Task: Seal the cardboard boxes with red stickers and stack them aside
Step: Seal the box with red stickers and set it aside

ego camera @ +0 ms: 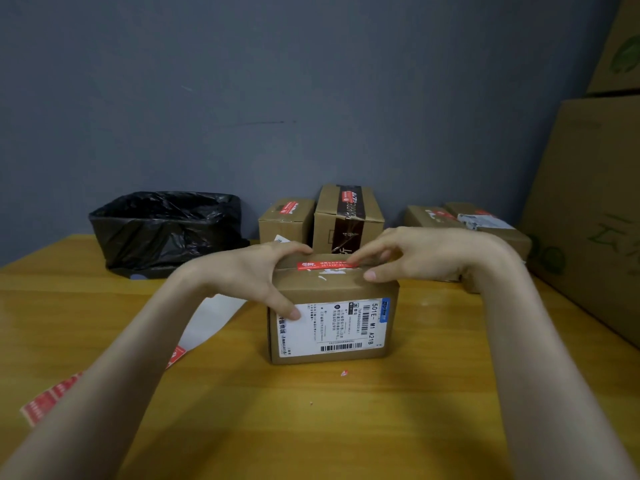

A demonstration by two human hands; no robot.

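Observation:
A small cardboard box [332, 292] with a white shipping label on its front stands in the middle of the wooden table [346, 410]. A red sticker [323, 265] lies across the seam on its top. My left hand [252, 275] grips the box's top left corner, thumb on the label. My right hand [415, 254] rests on the top right, fingertips pressing the sticker's right end. A strip of red stickers [52, 396] lies at the left, partly hidden by my left forearm.
A bin lined with a black bag [166, 230] stands at the back left. Two stickered boxes [346, 216] sit behind the box, and more boxes [478, 226] lie at the back right. Large cartons [595, 216] rise along the right edge. White backing paper [207, 320] lies at the left.

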